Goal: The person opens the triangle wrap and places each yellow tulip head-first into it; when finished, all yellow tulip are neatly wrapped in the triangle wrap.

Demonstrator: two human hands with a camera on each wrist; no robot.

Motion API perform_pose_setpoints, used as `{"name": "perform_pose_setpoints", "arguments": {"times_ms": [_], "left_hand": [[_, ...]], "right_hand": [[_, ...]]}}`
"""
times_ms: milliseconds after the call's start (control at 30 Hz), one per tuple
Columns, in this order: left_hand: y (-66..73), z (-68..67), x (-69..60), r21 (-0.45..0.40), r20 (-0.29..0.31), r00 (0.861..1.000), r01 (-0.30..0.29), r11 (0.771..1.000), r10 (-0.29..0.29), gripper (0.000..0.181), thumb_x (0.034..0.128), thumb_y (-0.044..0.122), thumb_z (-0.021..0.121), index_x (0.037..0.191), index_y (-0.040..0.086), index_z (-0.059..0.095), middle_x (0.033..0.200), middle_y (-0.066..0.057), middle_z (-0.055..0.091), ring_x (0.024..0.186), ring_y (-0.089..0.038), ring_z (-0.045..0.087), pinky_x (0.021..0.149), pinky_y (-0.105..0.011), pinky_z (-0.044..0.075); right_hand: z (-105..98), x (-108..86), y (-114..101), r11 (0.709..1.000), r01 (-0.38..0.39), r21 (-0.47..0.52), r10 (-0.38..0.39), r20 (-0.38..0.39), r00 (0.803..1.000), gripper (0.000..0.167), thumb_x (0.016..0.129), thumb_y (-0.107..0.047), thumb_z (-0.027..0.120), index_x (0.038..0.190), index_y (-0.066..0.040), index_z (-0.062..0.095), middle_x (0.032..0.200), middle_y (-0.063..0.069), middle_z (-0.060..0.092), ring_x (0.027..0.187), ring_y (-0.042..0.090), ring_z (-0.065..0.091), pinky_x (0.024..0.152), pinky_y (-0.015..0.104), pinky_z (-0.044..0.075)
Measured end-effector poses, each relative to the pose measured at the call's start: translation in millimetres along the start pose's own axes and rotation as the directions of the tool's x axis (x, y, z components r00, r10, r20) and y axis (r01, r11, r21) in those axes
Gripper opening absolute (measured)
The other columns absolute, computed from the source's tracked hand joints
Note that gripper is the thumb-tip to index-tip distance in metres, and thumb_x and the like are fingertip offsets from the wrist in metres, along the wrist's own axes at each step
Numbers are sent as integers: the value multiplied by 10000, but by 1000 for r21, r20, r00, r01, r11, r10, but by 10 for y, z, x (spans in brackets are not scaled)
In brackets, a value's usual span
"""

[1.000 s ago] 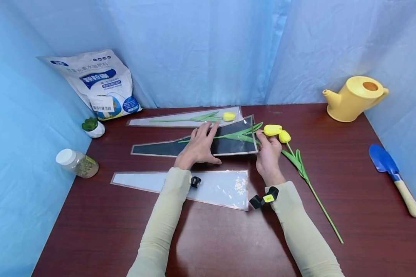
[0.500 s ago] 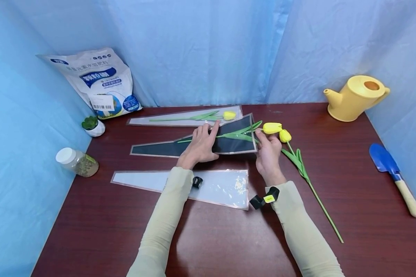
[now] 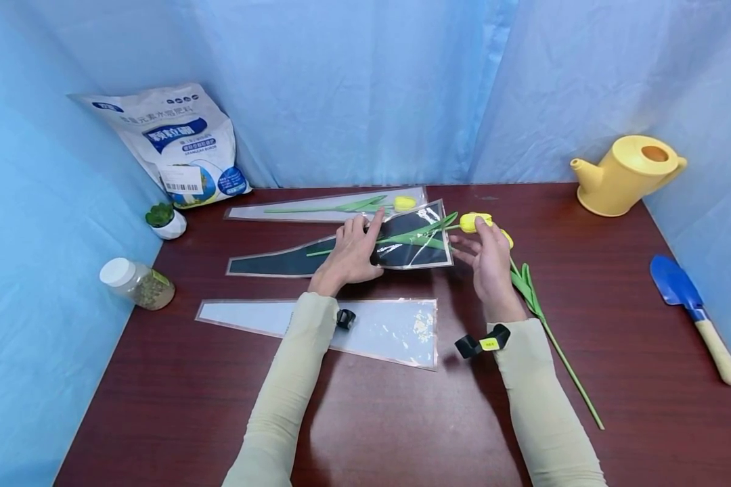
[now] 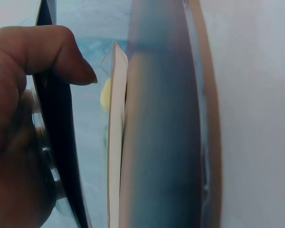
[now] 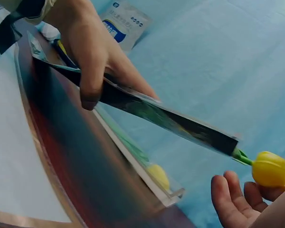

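Observation:
My left hand (image 3: pixel 350 260) grips a black flower sleeve (image 3: pixel 402 253) with clear film, its wide right end raised off the table. Inside lie the green stem and leaves of a yellow tulip (image 3: pixel 469 223); its head sticks out past the right end. At that head is my right hand (image 3: pixel 493 267), pinching it between thumb and fingers, as the right wrist view shows. Another tulip (image 3: pixel 554 338) lies on the table to the right, its head partly behind my right hand. Behind the black sleeve, a white sleeve (image 3: pixel 250 213) contains a yellow tulip (image 3: pixel 405 203).
Nearest me lies another white sleeve (image 3: pixel 378 331). Along the left stand a fertilizer bag (image 3: pixel 176 149), a small potted succulent (image 3: pixel 167 222) and a white-lidded jar (image 3: pixel 140 284). A yellow watering can (image 3: pixel 624 176) and a blue trowel (image 3: pixel 694 314) are at the right.
My right hand has let go of the sleeve's right end and moved right and up onto the tulip head. My left hand keeps its grip on the black sleeve.

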State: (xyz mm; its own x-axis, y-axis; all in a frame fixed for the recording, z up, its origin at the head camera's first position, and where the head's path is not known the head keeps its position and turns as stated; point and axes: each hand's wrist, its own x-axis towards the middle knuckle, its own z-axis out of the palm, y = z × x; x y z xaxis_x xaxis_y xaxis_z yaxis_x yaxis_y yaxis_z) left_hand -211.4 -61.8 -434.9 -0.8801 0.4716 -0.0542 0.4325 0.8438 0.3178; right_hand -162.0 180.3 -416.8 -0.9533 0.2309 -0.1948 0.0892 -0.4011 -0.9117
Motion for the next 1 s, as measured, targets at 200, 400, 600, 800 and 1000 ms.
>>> {"name": "perform_pose_setpoints", "arguments": {"times_ms": [200, 400, 600, 800, 1000], "left_hand": [[4, -10, -7, -6, 7, 1000, 9, 1000, -9, 1099, 838, 333, 781, 1626, 199, 27, 1333, -142, 343, 1209, -308, 314, 1088, -503, 302], [4, -6, -5, 3, 1, 1000, 6, 1000, -6, 1098, 836, 336, 782, 1625, 203, 30, 1309, -135, 350, 1189, -305, 319, 1075, -495, 310], [16, -22, -12, 2, -10, 1000, 1, 1000, -1, 1106, 823, 324, 795, 1625, 195, 44, 1264, -129, 354, 1150, -299, 318, 1029, -478, 316], [25, -32, -21, -4, -28, 1000, -9, 1000, 9, 1099, 814, 307, 799, 1624, 181, 67, 1239, -130, 356, 1130, -295, 313, 1015, -471, 317], [25, -41, -21, -12, -32, 999, -14, 1000, 14, 1097, 813, 307, 800, 1623, 180, 71, 1250, -134, 354, 1143, -298, 313, 1040, -484, 313]], "right_hand": [[9, -4, -26, 997, 52, -58, -53, -8, 999, 144, 1047, -194, 492, 1061, -147, 627, 796, -88, 704, 713, 66, 673, 669, 207, 586], [16, -2, 15, 988, 83, -131, -86, -18, 996, 189, 1000, -122, 577, 1184, -165, 586, 973, -59, 638, 768, 63, 689, 657, 208, 575], [18, 7, 50, 973, 113, -202, -116, -3, 993, 174, 954, -91, 651, 1030, -210, 548, 918, -58, 628, 764, 67, 676, 659, 203, 572], [19, 19, 95, 951, 146, -272, -146, 18, 989, 136, 960, -112, 656, 1021, -222, 605, 890, -98, 637, 747, 19, 641, 656, 151, 554], [33, 15, 125, 925, 169, -341, -164, 44, 986, 160, 970, -139, 648, 1128, -129, 669, 892, -155, 657, 795, -21, 629, 661, 130, 525]]}}
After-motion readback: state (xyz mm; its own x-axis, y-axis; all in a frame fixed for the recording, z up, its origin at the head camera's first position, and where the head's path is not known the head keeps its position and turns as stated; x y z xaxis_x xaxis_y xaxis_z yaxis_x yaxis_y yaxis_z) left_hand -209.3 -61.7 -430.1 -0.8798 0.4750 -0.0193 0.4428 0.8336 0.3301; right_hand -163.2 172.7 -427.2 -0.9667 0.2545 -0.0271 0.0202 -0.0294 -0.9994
